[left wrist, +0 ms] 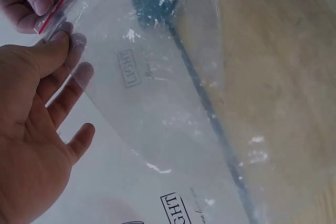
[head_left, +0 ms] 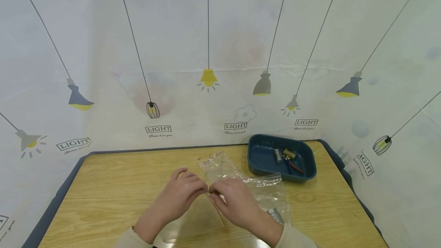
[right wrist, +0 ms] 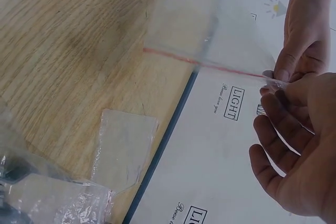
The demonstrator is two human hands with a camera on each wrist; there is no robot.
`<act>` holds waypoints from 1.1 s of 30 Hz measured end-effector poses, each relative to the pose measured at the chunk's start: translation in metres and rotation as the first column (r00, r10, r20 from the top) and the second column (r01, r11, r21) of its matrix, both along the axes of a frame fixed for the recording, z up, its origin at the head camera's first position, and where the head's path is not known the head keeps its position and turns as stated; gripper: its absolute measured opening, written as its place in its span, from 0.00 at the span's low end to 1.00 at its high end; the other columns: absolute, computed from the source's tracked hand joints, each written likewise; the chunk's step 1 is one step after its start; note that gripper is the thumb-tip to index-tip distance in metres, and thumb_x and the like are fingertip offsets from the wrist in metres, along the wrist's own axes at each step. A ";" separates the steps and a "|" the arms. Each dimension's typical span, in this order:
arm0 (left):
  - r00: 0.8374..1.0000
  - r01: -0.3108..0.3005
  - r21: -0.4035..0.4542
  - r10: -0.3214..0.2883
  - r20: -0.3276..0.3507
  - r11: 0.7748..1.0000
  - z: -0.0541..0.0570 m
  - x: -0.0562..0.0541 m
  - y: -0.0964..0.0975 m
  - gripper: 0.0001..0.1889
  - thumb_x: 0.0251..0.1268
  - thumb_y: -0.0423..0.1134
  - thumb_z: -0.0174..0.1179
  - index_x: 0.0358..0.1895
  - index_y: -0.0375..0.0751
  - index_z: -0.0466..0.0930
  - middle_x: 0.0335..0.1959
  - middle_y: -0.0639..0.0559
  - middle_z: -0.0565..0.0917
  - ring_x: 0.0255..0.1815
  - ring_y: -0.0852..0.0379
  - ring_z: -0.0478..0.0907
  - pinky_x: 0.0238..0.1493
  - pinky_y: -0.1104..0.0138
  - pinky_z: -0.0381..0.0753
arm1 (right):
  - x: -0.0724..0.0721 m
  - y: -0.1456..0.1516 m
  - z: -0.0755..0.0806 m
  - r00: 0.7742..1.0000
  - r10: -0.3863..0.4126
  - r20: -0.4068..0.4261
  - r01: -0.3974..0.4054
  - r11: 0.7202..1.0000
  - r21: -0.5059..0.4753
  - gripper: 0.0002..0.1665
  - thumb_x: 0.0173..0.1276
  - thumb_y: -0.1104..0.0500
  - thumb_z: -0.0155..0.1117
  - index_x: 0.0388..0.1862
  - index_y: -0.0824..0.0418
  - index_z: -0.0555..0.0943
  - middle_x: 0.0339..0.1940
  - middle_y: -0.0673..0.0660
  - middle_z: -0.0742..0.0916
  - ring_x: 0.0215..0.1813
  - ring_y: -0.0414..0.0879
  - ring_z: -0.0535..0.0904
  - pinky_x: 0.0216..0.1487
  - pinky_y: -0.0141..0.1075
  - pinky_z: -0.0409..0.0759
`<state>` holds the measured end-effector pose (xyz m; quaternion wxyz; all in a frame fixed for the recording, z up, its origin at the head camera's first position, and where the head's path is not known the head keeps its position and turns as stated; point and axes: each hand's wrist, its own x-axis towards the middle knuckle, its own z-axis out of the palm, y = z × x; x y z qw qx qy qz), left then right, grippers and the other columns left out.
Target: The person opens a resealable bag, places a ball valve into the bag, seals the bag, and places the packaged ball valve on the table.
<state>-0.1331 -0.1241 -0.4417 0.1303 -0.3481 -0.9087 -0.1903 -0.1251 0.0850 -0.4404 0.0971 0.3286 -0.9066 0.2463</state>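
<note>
A clear zip bag (left wrist: 152,93) with a red seal strip hangs between both hands, in front of me. The left hand (head_left: 179,194) pinches the bag at the sealed edge, thumb against the fingers. Right beside it, the right hand (head_left: 237,202) pinches the same edge near the corner. In the right wrist view, the red strip (right wrist: 210,66) runs away from the fingertips, and the bag looks flat, with no object visible inside it. Whether the seal is parted cannot be told.
Another small clear bag (head_left: 222,165) lies on the wooden table (head_left: 113,186). Beside it, a second bag (head_left: 268,188) lies near a grey metal fitting (head_left: 275,215). A dark blue tray (head_left: 260,163) at the back right holds metal fittings (head_left: 289,153), one with a red handle (head_left: 296,167).
</note>
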 end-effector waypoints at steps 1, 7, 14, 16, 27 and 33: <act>1.000 0.002 -0.004 -0.002 -0.008 1.000 0.000 0.000 0.000 0.03 0.64 0.42 0.61 0.36 0.58 0.82 0.34 0.67 0.84 0.45 0.64 0.79 0.64 0.46 0.68 | 0.000 0.000 0.000 1.000 -0.001 0.006 0.001 1.000 0.001 0.03 0.66 0.54 0.66 0.39 0.47 0.84 0.33 0.39 0.87 0.37 0.33 0.81 0.43 0.35 0.79; 0.999 0.008 -0.023 -0.008 -0.039 1.000 -0.003 -0.002 0.001 0.02 0.62 0.42 0.62 0.35 0.57 0.83 0.33 0.68 0.84 0.44 0.63 0.79 0.63 0.47 0.69 | -0.001 0.000 -0.002 1.000 -0.012 0.021 0.012 1.000 0.015 0.03 0.67 0.54 0.65 0.37 0.47 0.85 0.32 0.39 0.88 0.35 0.33 0.81 0.41 0.33 0.78; 0.997 0.008 -0.025 -0.010 -0.076 1.000 -0.008 -0.004 0.002 0.02 0.61 0.42 0.63 0.35 0.57 0.83 0.33 0.68 0.84 0.44 0.63 0.80 0.63 0.48 0.69 | -0.002 0.000 -0.004 1.000 -0.020 0.010 0.020 1.000 0.013 0.03 0.67 0.55 0.65 0.35 0.47 0.85 0.31 0.39 0.87 0.34 0.33 0.81 0.41 0.33 0.79; 0.997 0.003 -0.029 -0.005 -0.074 1.000 -0.008 -0.004 0.002 0.02 0.61 0.42 0.63 0.35 0.57 0.82 0.33 0.68 0.84 0.44 0.63 0.80 0.63 0.48 0.69 | -0.002 0.000 -0.005 1.000 -0.022 0.015 0.022 1.000 0.017 0.03 0.67 0.55 0.65 0.35 0.47 0.85 0.30 0.39 0.87 0.34 0.32 0.80 0.40 0.32 0.79; 0.999 -0.019 -0.027 0.018 -0.040 0.999 -0.007 -0.002 0.004 0.02 0.62 0.41 0.63 0.35 0.56 0.83 0.33 0.66 0.85 0.44 0.62 0.80 0.63 0.47 0.69 | 0.000 -0.001 -0.013 0.998 -0.027 0.054 0.025 0.999 0.038 0.03 0.67 0.52 0.64 0.35 0.47 0.84 0.31 0.37 0.86 0.35 0.34 0.81 0.39 0.32 0.78; 0.997 -0.023 -0.014 0.022 -0.080 1.000 -0.010 -0.002 0.005 0.03 0.61 0.41 0.64 0.34 0.57 0.83 0.32 0.66 0.84 0.44 0.62 0.79 0.63 0.49 0.69 | 0.003 -0.002 -0.014 0.998 -0.062 0.011 0.061 0.994 0.090 0.04 0.65 0.49 0.67 0.36 0.45 0.84 0.34 0.39 0.86 0.40 0.36 0.82 0.47 0.41 0.77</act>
